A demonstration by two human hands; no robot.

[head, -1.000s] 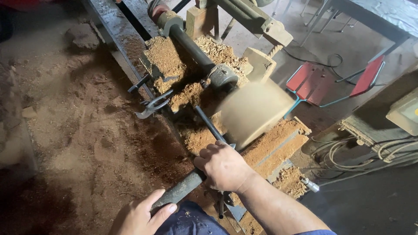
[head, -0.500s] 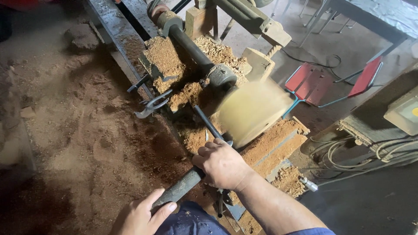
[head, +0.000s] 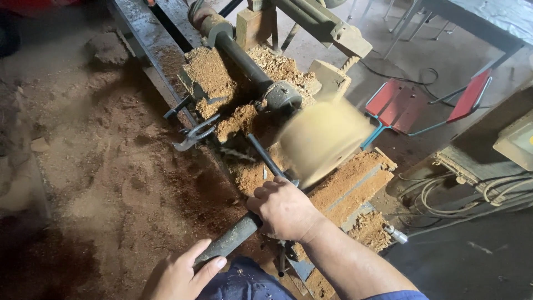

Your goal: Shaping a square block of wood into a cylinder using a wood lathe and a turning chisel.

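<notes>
Head view: wood lathe (head: 250,61) bed runs from top left toward the person, heaped with sawdust (head: 211,72). A pale wood blank (head: 325,139) sits on the spindle, blurred, so judged to be spinning. A long turning chisel (head: 244,222) lies across the rest, its tip near the blank's lower left edge; actual contact not resolvable. Right hand (head: 286,208) closed over the steel shank just behind the rest, knuckles up, pressing down. Left hand (head: 180,275) wrapped loosely round the dark handle end, thumb and fingers partly extended along it, near the person's lap. Judgement: chisel is stiff, fairly heavy steel, dusty and possibly slick; best held as here, one hand forward on the shank, the other far back for leverage. A grey clamp lever (head: 194,136) sticks out left of the bed. Floor (head: 100,178) thick with brown shavings; red folding chair (head: 397,103) beyond the lathe.
</notes>
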